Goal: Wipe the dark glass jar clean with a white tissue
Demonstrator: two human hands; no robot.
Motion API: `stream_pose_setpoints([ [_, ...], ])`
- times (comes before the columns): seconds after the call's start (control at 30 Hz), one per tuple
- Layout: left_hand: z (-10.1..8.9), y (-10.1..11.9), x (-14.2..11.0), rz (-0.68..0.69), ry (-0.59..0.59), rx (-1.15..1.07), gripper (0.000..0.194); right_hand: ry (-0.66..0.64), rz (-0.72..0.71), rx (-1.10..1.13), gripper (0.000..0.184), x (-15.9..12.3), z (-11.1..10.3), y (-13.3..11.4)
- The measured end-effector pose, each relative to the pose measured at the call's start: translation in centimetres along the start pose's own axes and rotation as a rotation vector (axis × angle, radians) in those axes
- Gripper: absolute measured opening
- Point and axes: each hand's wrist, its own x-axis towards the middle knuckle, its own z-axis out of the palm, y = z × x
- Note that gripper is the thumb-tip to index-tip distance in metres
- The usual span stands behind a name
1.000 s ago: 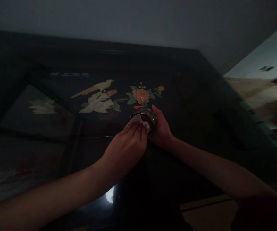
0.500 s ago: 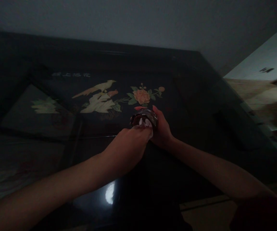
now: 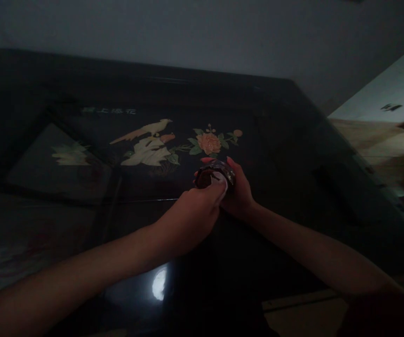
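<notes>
Over the dark tabletop, my right hand wraps around the far and right sides of a shiny, round, open glass vessel, whose exact kind is hard to tell in the dim light. The vessel's opening is tilted toward me, and its inside looks dark reddish-brown. A crumpled white tissue is pinched in my closed left hand, pressed at the near right part of the opening. My left fingertips are partly hidden by the tissue and the rim.
Beneath my hands spreads a glossy black table with an inlaid bird and a peony. A grey wall borders its far edge. A dark flat object lies at the right. Pale reflections show on the left.
The tissue has shifted from the middle of the vessel's opening toward its right side, showing more of the dark inside. Both hands stay on their things; the view has shifted slightly.
</notes>
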Motion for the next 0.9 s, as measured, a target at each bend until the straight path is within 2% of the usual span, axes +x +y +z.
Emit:
stream_pose_setpoints([
  [0.07, 0.9, -0.1, -0.5, 0.125, 0.05, 0.249, 0.037, -0.014, 0.035, 0.01, 0.044, 0.0, -0.1, -0.1],
  [0.2, 2.0, -0.5, -1.3, 0.275, 0.212, 0.648, 0.037, -0.047, 0.089, 0.026, 0.042, 0.1, -0.2, -0.3],
  [0.3, 1.7, -0.7, -1.4, 0.299, 0.214, 0.766, 0.037, -0.045, 0.104, 0.024, 0.041, 0.1, -0.1, -0.4],
  [0.43, 1.1, -0.5, -1.2, 0.288, 0.158, 0.801, 0.036, -0.03, 0.103, 0.039, 0.041, 0.1, 0.1, -0.3],
  [0.57, 1.1, 0.0, -0.8, 0.251, 0.11, 0.637, 0.032, -0.009, 0.082, 0.028, 0.042, 0.0, 0.3, -0.2],
  [0.7, 0.5, 0.2, -0.4, 0.101, 0.039, 0.263, 0.027, 0.005, 0.056, 0.02, 0.044, -0.1, 0.4, -0.1],
  [0.8, -0.3, 0.3, 0.1, -0.048, 0.063, -0.084, 0.022, 0.002, 0.041, 0.01, 0.044, -0.1, 0.4, -0.2],
  [0.9, -0.8, 0.2, 0.6, -0.101, 0.111, -0.335, 0.021, 0.009, 0.044, 0.014, 0.042, -0.1, 0.3, -0.2],
])
